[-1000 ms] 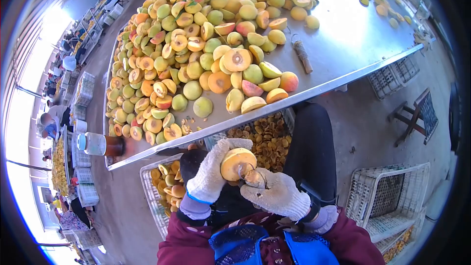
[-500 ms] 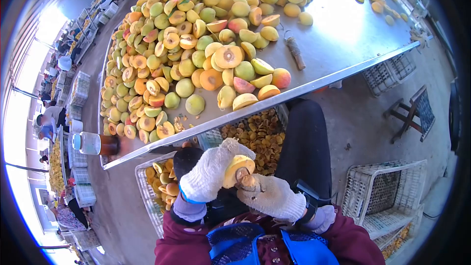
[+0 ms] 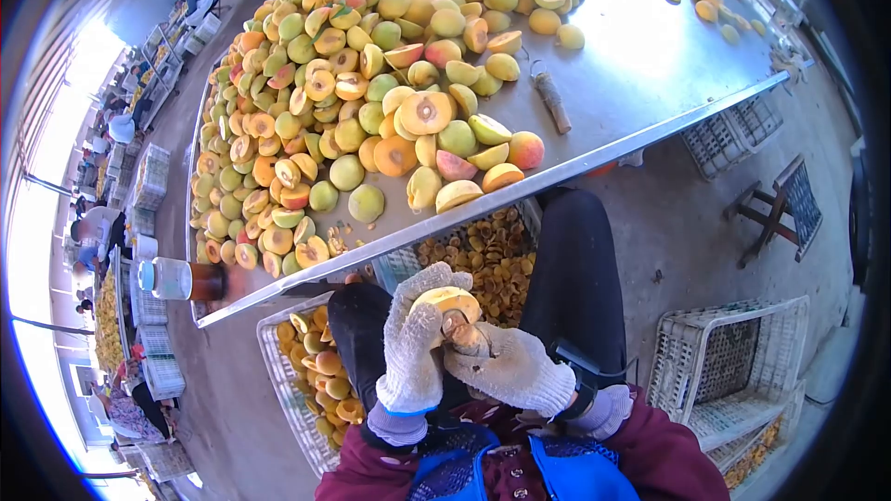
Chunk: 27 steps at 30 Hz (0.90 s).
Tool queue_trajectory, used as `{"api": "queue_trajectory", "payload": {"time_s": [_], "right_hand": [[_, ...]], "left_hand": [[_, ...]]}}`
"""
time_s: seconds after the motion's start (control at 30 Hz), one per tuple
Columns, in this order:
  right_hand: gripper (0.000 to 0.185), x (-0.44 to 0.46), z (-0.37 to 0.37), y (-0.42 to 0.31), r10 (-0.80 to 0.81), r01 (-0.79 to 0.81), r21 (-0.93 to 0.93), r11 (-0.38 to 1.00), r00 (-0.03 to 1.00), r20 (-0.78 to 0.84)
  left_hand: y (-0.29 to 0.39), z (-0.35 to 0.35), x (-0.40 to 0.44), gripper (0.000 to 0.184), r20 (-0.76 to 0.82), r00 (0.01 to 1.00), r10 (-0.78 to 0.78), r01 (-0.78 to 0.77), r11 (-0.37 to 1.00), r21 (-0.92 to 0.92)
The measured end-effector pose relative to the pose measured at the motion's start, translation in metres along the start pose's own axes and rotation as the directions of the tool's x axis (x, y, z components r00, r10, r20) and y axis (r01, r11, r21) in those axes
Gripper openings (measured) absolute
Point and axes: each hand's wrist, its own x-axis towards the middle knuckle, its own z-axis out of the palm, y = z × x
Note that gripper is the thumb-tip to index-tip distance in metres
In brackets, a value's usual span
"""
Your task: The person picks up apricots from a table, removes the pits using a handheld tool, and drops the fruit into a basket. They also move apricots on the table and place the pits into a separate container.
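My left hand (image 3: 413,339), in a whitish knitted glove, is closed around a yellow peach half (image 3: 447,300), its fingers curled over the far side. Pressed up against the fruit is my right hand (image 3: 515,366), in a soiled glove and closed on a short wooden-handled tool (image 3: 471,338). A curved dark edge of that tool meets the peach; most of its handle is hidden in the glove. Beneath both hands, between my knees, a crate holds many small brownish-yellow scooped pieces (image 3: 487,255).
Peach halves (image 3: 343,134) are heaped on the metal table (image 3: 594,121), where a string-wrapped tool (image 3: 551,102) also lies. A crate of peach halves (image 3: 281,353) stands left. Right are stacked crates (image 3: 682,353) and a folding stool (image 3: 784,209). A jar of dark liquid (image 3: 186,279) is left.
My left hand has turned more upright, its wrist shifting right and down, and its fingers now wrap the peach half. My right hand stays nearly in place. The view has shifted slightly.
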Motion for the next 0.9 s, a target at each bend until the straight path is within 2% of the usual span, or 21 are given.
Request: {"api": "queue_trajectory", "payload": {"time_s": [0.13,0.17,0.23,0.27,0.3,0.33,0.37,0.4,0.43,0.47,0.5,0.53,0.57,0.6,0.63,0.67,0.73,0.77,0.87,0.9], "right_hand": [[0.037,-0.003,0.007,0.003,0.014,-0.018,-0.085,0.996,0.998,-0.055],[0.035,-0.003,0.008,0.004,-0.028,0.022,-0.079,0.997,0.997,-0.077],[0.033,-0.004,0.005,0.003,-0.068,0.061,-0.075,0.995,0.992,-0.102],[0.033,-0.004,0.001,0.0,0.006,-0.008,0.078,0.997,0.999,0.035],[0.034,-0.005,-0.002,-0.002,0.059,-0.099,0.218,0.971,0.981,0.183],[0.034,-0.004,-0.001,0.002,0.062,-0.102,0.215,0.971,0.981,0.184],[0.031,-0.002,0.001,0.01,0.063,-0.202,0.426,0.882,0.946,0.319],[0.028,-0.001,0.002,0.011,0.027,-0.314,0.595,0.74,0.897,0.441],[0.018,-0.003,-0.005,0.002,0.062,-0.366,0.647,0.669,0.895,0.442],[0.018,-0.003,-0.005,0.002,0.06,-0.362,0.646,0.673,0.896,0.44],[0.019,-0.003,-0.003,0.003,0.038,-0.328,0.659,0.677,0.91,0.414],[0.02,-0.003,-0.002,0.003,0.014,-0.292,0.672,0.681,0.922,0.386],[0.02,-0.003,-0.005,0.0,0.01,-0.288,0.674,0.68,0.923,0.384],[0.019,-0.002,-0.011,-0.006,0.033,-0.232,0.658,0.717,0.953,0.3],[0.019,-0.003,-0.014,-0.009,0.053,-0.18,0.633,0.753,0.975,0.214],[0.018,0.0,-0.015,-0.006,0.075,-0.136,0.607,0.783,0.989,0.125],[0.018,-0.002,-0.018,-0.007,0.119,-0.097,0.631,0.77,0.993,0.007],[0.018,-0.003,-0.017,-0.004,0.119,-0.099,0.629,0.771,0.993,0.012],[0.022,-0.005,-0.012,0.003,0.09,-0.065,0.53,0.846,0.996,-0.022],[0.025,-0.007,-0.012,0.001,0.134,-0.145,0.454,0.879,0.989,0.057]], "left_hand": [[-0.01,0.002,-0.004,0.06,-0.086,0.995,0.046,-0.053,0.996,-0.078],[-0.011,0.005,-0.005,0.06,-0.085,0.995,0.047,-0.053,0.996,-0.078],[-0.008,0.012,-0.008,0.053,-0.108,0.976,0.189,-0.182,0.98,0.074],[-0.003,0.01,-0.007,0.053,-0.108,0.976,0.188,-0.181,0.981,0.072],[0.006,0.006,-0.003,0.049,0.008,0.962,0.273,-0.253,0.877,0.409],[0.016,0.003,0.001,0.045,0.144,0.939,0.312,-0.322,0.656,0.683],[0.027,0.009,0.004,0.04,0.031,0.991,0.131,-0.125,0.806,0.579],[0.027,0.01,0.004,0.04,0.032,0.991,0.13,-0.125,0.807,0.577],[0.026,0.011,0.006,0.041,0.014,0.994,0.104,-0.096,0.846,0.525],[0.025,0.011,0.007,0.041,-0.004,0.997,0.08,-0.069,0.879,0.471],[0.021,0.007,0.005,0.046,0.0,1.0,0.019,-0.018,0.945,0.328],[0.018,0.006,0.006,0.046,0.001,1.0,0.021,-0.02,0.943,0.331],[0.015,0.007,0.007,0.052,0.027,1.0,0.003,-0.005,0.997,0.083],[0.011,0.005,0.008,0.058,0.057,0.998,-0.012,0.021,0.985,-0.171],[0.007,-0.003,0.006,0.07,0.061,0.997,-0.054,0.066,0.972,-0.228],[0.008,-0.004,0.003,0.07,0.062,0.997,-0.054,0.067,0.971,-0.228],[0.01,-0.008,-0.003,0.072,-0.032,0.983,-0.179,0.182,0.979,0.088],[0.004,-0.023,-0.003,0.071,0.004,0.976,-0.219,0.218,0.974,0.058],[0.004,-0.021,-0.005,0.067,-0.036,0.981,-0.189,0.19,0.982,0.024],[0.003,-0.02,-0.004,0.063,-0.055,0.988,-0.142,0.136,0.986,-0.093]]}}
